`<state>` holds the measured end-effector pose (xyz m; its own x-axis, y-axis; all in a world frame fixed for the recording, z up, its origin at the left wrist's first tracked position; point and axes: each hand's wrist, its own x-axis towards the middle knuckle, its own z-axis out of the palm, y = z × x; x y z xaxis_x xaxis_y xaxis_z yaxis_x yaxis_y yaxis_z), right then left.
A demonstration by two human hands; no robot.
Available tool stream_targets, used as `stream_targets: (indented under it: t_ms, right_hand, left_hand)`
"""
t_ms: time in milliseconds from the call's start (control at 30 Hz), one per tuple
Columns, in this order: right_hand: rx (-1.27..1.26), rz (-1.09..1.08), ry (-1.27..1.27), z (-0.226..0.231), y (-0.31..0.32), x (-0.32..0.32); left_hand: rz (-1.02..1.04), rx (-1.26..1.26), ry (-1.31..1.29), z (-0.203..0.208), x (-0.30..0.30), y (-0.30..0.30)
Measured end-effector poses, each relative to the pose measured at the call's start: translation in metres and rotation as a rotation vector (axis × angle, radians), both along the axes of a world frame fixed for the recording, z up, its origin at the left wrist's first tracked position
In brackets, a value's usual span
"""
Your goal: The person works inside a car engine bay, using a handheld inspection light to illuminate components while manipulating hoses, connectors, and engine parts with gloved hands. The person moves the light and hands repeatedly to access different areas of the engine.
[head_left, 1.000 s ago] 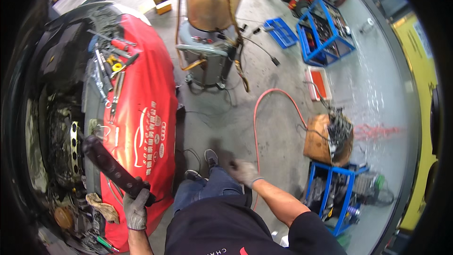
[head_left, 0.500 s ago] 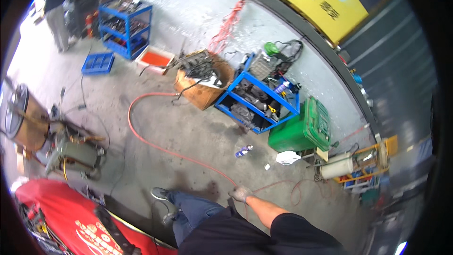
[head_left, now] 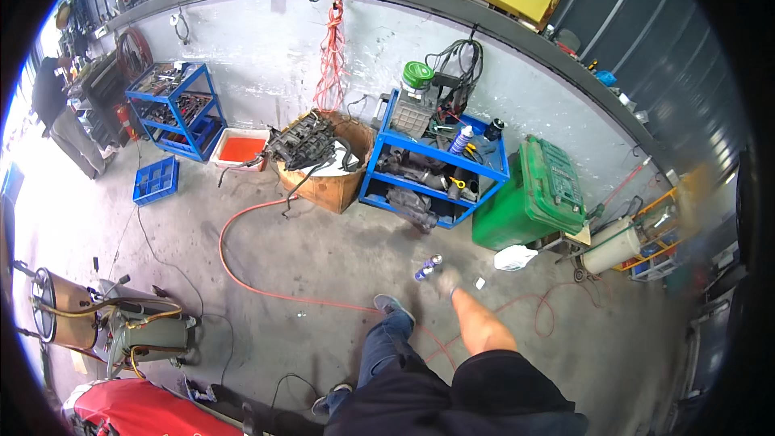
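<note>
My right hand (head_left: 446, 281), blurred by motion, hangs in front of my body over the concrete floor. It seems to wear a greyish glove, and its fingers are too smeared to read. In the picture it is nearest to the purple-and-white spray cans (head_left: 428, 267) on the floor; I cannot tell whether it touches them. A small white scrap (head_left: 480, 283) lies beside them. My left hand is out of view. The red hose (head_left: 303, 300) curves over the floor and passes by my forward shoe (head_left: 393, 308).
A blue tool cart (head_left: 440, 149) and a green bin (head_left: 525, 202) line the wall. A white jug (head_left: 515, 257) lies near the bin. Left of the cart, a cardboard box (head_left: 323, 190) bears greasy engine parts. Machines (head_left: 149, 331) stand at left; another person (head_left: 60, 117) is far left.
The view has turned and shifted, and my feet have moved. My right hand has swung away from my waist, out toward the spray cans.
</note>
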<state>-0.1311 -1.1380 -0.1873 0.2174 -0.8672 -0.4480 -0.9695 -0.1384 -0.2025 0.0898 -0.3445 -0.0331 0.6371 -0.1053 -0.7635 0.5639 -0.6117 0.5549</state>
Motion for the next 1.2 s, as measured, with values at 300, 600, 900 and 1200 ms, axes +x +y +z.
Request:
stream_targets:
  t_ms: [300, 600, 900, 1200]
  right_hand:
    - [-0.402, -0.501, -0.649, 0.087, -0.432, 0.01]
    - [-0.282, -0.159, -0.403, 0.049, -0.579, 0.081]
    - [-0.31, 0.247, -0.775, 0.127, -0.44, 0.124]
    - [0.572, 0.935, -0.979, 0.226, -0.137, 0.354]
  left_hand:
    - [0.122, 0.337, -0.002, -0.044, -0.037, -0.248]
    - [0.106, 0.995, -0.273, 0.03, -0.061, -0.289]
    - [0.824, 0.803, -0.277, 0.119, -0.127, -0.351]
    - [1.409, 0.452, -0.523, 0.073, -0.238, -0.304]
